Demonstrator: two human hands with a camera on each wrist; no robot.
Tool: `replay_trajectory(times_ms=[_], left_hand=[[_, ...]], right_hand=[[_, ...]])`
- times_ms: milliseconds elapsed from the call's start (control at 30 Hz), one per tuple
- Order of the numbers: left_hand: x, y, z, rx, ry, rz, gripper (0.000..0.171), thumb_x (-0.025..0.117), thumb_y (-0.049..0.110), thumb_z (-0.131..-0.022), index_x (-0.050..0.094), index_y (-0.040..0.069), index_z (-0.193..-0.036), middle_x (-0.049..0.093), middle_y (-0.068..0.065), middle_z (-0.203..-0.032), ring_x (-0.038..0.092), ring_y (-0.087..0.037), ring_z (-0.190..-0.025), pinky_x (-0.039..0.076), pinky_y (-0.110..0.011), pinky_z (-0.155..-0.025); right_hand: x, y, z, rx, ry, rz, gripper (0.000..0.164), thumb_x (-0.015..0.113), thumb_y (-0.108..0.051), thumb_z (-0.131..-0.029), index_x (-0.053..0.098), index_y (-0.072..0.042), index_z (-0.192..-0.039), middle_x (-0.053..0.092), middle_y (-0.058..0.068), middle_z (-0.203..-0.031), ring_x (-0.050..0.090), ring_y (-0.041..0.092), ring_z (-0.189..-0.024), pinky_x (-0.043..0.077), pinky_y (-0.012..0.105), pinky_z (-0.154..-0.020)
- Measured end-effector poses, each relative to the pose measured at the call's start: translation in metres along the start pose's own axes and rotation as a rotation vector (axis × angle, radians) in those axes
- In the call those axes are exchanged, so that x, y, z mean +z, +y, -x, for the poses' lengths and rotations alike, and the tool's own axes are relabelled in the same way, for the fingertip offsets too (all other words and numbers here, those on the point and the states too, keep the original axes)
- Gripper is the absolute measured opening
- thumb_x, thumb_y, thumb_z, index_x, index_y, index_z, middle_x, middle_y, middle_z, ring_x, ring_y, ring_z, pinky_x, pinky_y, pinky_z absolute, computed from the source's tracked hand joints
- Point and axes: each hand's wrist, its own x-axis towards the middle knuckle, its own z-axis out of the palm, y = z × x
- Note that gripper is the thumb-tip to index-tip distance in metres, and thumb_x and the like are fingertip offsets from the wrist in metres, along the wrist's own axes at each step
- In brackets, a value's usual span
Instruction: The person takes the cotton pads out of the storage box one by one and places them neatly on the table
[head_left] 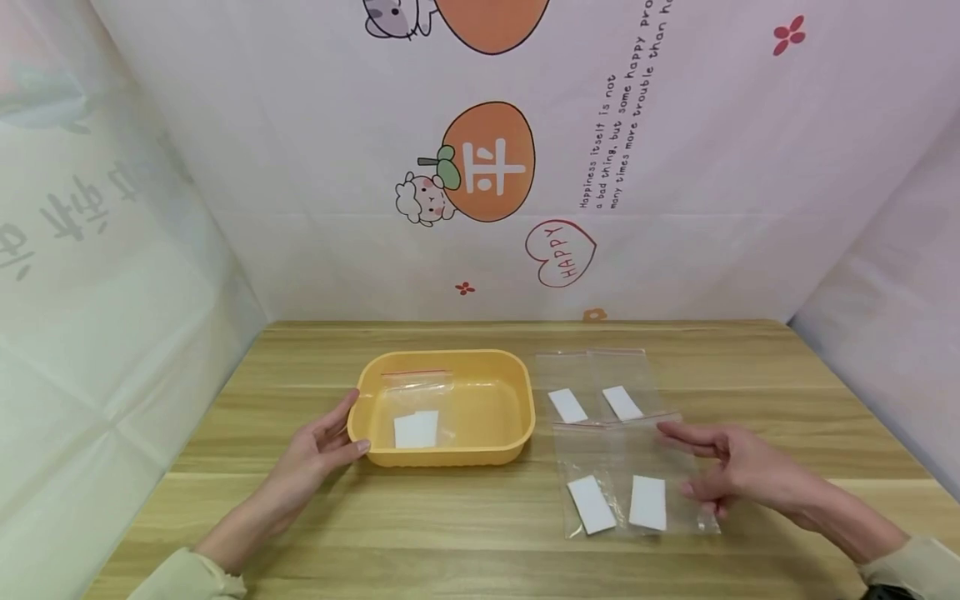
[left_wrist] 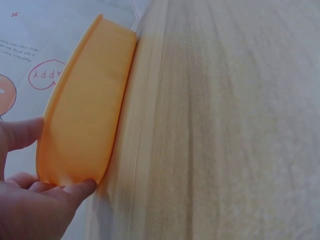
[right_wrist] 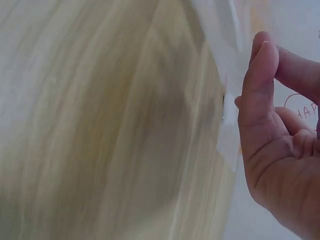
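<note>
Head: bagged white pieces (head_left: 416,430) in tray (head_left: 487,414)

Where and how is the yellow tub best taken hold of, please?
Probably by the left end of the tub, coming from the left, where the left hand holds it: that end is short and rimmed, while bags lie close to the right end.

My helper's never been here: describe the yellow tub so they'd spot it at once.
Find the wooden table below the patterned backdrop. Left of its middle, the left hand grips one end of a rounded rectangular tub. Its solid yellow sets it apart from the clear bags to its right.
</note>
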Motion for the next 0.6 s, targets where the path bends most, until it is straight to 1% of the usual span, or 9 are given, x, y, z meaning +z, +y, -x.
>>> replay_trajectory(times_ms=[100, 200, 300, 433, 533, 600], left_hand=[[-0.0006, 0.0004, 0.0004, -0.002, 0.003, 0.002, 0.084, 0.066, 0.004, -0.103, 0.013, 0.002, -0.168, 0.008, -0.018, -0.174, 0.021, -0.038, -0.155, 0.039, -0.023, -0.111], [-0.0009, 0.0, 0.0005, 0.0, 0.002, -0.001, 0.085, 0.067, 0.005, -0.102, 0.013, 0.002, -0.168, 0.009, -0.018, -0.173, 0.022, -0.039, -0.155, 0.039, -0.023, -0.111], [-0.0009, -0.0002, 0.0003, 0.002, 0.0, -0.003, 0.084, 0.067, 0.004, -0.102, 0.013, 0.002, -0.167, 0.009, -0.018, -0.173, 0.021, -0.039, -0.155, 0.039, -0.023, -0.111], [-0.0007, 0.0008, 0.0001, 0.003, -0.001, -0.003, 0.084, 0.066, 0.004, -0.103, 0.013, 0.002, -0.168, 0.008, -0.017, -0.174, 0.02, -0.038, -0.156, 0.038, -0.023, -0.112], [-0.0006, 0.0014, 0.0003, 0.003, 0.001, -0.004, 0.084, 0.067, 0.005, -0.103, 0.013, 0.002, -0.168, 0.009, -0.017, -0.174, 0.02, -0.038, -0.156, 0.038, -0.024, -0.112], [-0.0005, 0.0013, 0.0006, 0.003, 0.0, -0.005, 0.084, 0.067, 0.005, -0.102, 0.013, 0.002, -0.168, 0.009, -0.018, -0.173, 0.021, -0.039, -0.156, 0.038, -0.024, -0.112]], right_hand=[[0.001, 0.0011, 0.0015, 0.016, 0.048, 0.081, 0.092, 0.083, -0.009, -0.09, 0.029, 0.003, -0.163, 0.027, 0.037, -0.162, 0.063, 0.022, -0.055, 0.059, 0.041, -0.048], [0.0029, 0.002, 0.0021, 0.012, 0.093, 0.156, 0.094, 0.087, -0.013, -0.086, 0.035, 0.001, -0.162, 0.033, 0.036, -0.16, 0.061, 0.02, -0.05, 0.056, 0.038, -0.043], [0.0039, 0.0039, 0.0017, -0.01, 0.112, 0.207, 0.092, 0.088, -0.012, -0.085, 0.038, 0.002, -0.161, 0.034, 0.041, -0.157, 0.057, 0.016, -0.046, 0.053, 0.036, -0.04], [0.0042, 0.0071, 0.0013, -0.033, 0.117, 0.255, 0.089, 0.086, -0.006, -0.085, 0.038, 0.005, -0.159, 0.03, 0.05, -0.151, 0.054, 0.014, -0.044, 0.051, 0.034, -0.037], [0.0046, 0.0084, 0.0013, -0.031, 0.136, 0.297, 0.089, 0.087, -0.005, -0.083, 0.04, 0.004, -0.159, 0.032, 0.05, -0.149, 0.053, 0.014, -0.042, 0.051, 0.034, -0.036], [0.005, 0.0088, 0.0014, -0.027, 0.151, 0.324, 0.09, 0.088, -0.005, -0.081, 0.042, 0.003, -0.158, 0.037, 0.049, -0.148, 0.053, 0.013, -0.041, 0.051, 0.034, -0.036]])
